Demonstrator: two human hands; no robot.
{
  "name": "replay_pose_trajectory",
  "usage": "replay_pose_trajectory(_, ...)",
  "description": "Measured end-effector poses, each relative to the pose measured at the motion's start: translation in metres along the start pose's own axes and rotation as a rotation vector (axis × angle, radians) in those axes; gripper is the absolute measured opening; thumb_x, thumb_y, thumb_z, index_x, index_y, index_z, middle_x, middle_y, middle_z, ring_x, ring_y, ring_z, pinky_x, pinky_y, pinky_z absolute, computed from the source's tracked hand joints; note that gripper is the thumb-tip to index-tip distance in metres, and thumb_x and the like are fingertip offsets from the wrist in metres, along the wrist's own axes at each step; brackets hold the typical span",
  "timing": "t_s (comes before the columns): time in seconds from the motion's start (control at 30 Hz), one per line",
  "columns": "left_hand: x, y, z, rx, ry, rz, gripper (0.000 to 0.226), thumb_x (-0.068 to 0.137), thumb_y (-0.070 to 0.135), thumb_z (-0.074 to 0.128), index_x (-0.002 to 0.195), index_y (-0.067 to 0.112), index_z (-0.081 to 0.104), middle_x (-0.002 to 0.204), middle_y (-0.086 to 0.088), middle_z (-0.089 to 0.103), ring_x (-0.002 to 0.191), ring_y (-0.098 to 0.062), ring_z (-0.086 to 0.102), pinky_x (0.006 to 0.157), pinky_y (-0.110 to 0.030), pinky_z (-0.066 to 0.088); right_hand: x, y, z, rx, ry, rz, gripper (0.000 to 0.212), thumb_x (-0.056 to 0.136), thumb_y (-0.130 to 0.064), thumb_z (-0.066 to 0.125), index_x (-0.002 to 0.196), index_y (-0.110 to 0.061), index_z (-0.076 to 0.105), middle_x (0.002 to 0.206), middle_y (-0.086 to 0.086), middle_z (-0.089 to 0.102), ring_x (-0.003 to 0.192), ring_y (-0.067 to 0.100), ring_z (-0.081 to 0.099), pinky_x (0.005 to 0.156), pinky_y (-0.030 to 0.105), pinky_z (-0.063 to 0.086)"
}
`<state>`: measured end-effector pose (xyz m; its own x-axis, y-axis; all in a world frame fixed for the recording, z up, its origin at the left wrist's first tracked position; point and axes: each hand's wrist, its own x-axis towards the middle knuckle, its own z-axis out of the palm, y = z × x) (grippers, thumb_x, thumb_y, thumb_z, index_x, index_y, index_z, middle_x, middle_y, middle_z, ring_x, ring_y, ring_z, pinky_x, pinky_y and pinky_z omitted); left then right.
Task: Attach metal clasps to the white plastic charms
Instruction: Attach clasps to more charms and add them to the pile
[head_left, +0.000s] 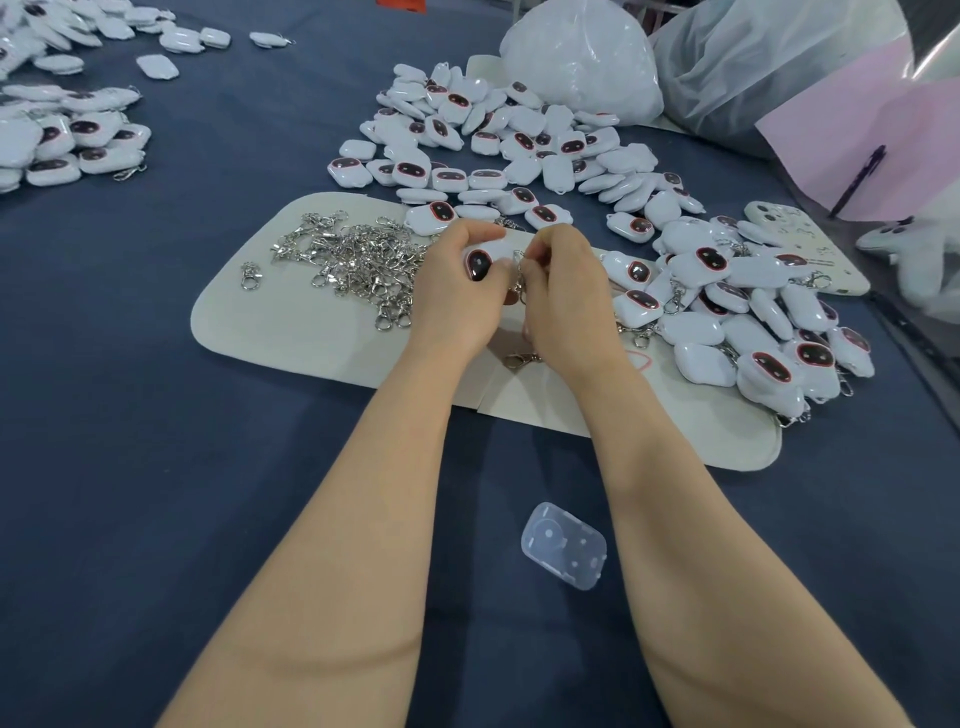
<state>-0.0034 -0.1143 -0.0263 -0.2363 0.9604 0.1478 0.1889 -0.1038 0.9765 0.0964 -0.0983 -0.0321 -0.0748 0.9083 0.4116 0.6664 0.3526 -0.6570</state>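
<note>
case (563, 545), clear plastic, lies nearest on the counter (156, 415). past it, over the mat (291, 332), fingers of the left hand (457, 301) curl round a charm (480, 264), dark face up. fingers of the right hand (566, 296) pinch a clasp (518, 273) just right of it, its length hanging downward. whether clasp and charm are linked is hidden between the hands. loose clasps (358, 260) heap to the left; more charms (519, 140) beyond.

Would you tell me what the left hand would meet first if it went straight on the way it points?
Probably the loose charm lying beyond its knuckles at the far edge of the mat. The left hand, holding a white charm, points away from the person; height above the mat is unclear.
</note>
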Motion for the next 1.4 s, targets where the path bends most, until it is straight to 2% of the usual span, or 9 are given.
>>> replay_pose_trajectory(0.13,0.0012,-0.0018,0.0020,-0.066,0.002,-0.053,0.021,0.089,0.009,0.058,0.105,0.023,0.056,0.113,0.003,0.059,0.104,-0.029,0.063,0.090,-0.042,0.052,-0.0006,-0.0014,-0.0007,-0.002,0.006,-0.001,0.012,0.093,-0.002,0.041,0.088,-0.013,0.041,0.091,0.004,0.047,0.076,0.031,0.055,0.069,0.043,0.046)
replay_pose_trajectory(0.4,0.0010,-0.0007,0.0016,-0.292,0.001,-0.139,0.025,0.088,0.001,0.057,0.093,0.026,0.056,0.116,-0.009,0.060,0.089,-0.022,0.063,0.053,-0.013,0.047,0.0004,-0.0018,-0.0014,0.026,-0.014,0.035,0.010,0.093,-0.003,0.043,0.089,-0.012,0.042,0.091,0.005,0.050,0.074,0.028,0.055,0.070,0.042,0.046)
replay_pose_trajectory(0.63,0.0032,-0.0021,-0.0003,-0.105,-0.002,-0.036,0.024,0.089,0.006,0.056,0.098,0.029,0.057,0.110,0.001,0.062,0.104,-0.027,0.060,0.091,-0.044,0.051,0.0007,0.0003,-0.0009,-0.018,-0.021,0.010,0.012,0.091,0.000,0.044,0.089,-0.012,0.045,0.093,0.008,0.050,0.082,0.021,0.045,0.066,0.023,0.028)
replay_pose_trajectory(0.73,0.0010,-0.0019,-0.0007,0.089,-0.012,0.098,0.023,0.090,0.008,0.055,0.107,0.023,0.060,0.099,0.022,0.055,0.104,-0.011,0.057,0.091,-0.025,0.046,0.0025,0.0037,-0.0005,-0.093,-0.058,0.003,0.007,0.092,-0.001,0.045,0.095,-0.005,0.051,0.096,0.004,0.047,0.083,0.017,0.041,0.064,0.021,0.023)
replay_pose_trajectory(0.87,0.0022,-0.0047,-0.0018,0.223,-0.027,0.181,0.025,0.092,0.009,0.053,0.112,0.022,0.060,0.110,0.015,0.058,0.101,-0.002,0.049,0.083,-0.012,0.034,0.0033,0.0045,-0.0002,-0.104,-0.046,-0.010,0.008,0.092,0.000,0.045,0.096,-0.003,0.052,0.099,0.010,0.052,0.083,0.018,0.042,0.064,0.021,0.024)
replay_pose_trajectory(1.0,0.0032,-0.0023,0.0015,0.022,0.001,0.029,0.022,0.092,0.012,0.056,0.111,0.023,0.058,0.108,0.011,0.059,0.109,-0.016,0.057,0.097,-0.032,0.045,0.0004,-0.0009,0.0046,0.052,0.023,0.048,0.009,0.092,-0.003,0.047,0.097,-0.010,0.050,0.094,0.006,0.057,0.083,0.022,0.054,0.070,0.027,0.037)
replay_pose_trajectory(1.1,0.0051,-0.0016,0.0002,-0.186,0.040,-0.169,0.020,0.091,0.010,0.056,0.106,0.024,0.058,0.114,-0.006,0.062,0.107,-0.030,0.062,0.095,-0.046,0.050,-0.0003,-0.0031,0.0063,0.150,0.038,0.095,0.014,0.091,-0.006,0.050,0.105,-0.009,0.053,0.093,-0.005,0.056,0.081,0.011,0.052,0.067,0.015,0.037)
replay_pose_trajectory(1.23,0.0081,0.0002,-0.0017,-0.448,0.046,-0.284,0.018,0.092,0.005,0.052,0.104,0.018,0.057,0.087,-0.005,0.064,0.055,-0.007,0.063,0.057,-0.021,0.052,-0.0002,-0.0011,0.0040,0.263,-0.064,0.162,0.013,0.089,-0.007,0.056,0.098,-0.017,0.054,0.088,-0.007,0.058,0.087,0.011,0.056,0.076,0.016,0.044)
replay_pose_trajectory(1.4,0.0066,0.0051,-0.0014,-0.555,0.020,-0.313,0.016,0.093,0.006,0.048,0.104,0.017,0.055,0.083,-0.004,0.060,0.051,-0.005,0.055,0.050,-0.018,0.045,-0.0012,-0.0030,0.0066,0.306,0.037,0.151,0.011,0.091,-0.009,0.056,0.093,-0.020,0.055,0.081,-0.014,0.057,0.076,0.001,0.055,0.073,0.014,0.046)
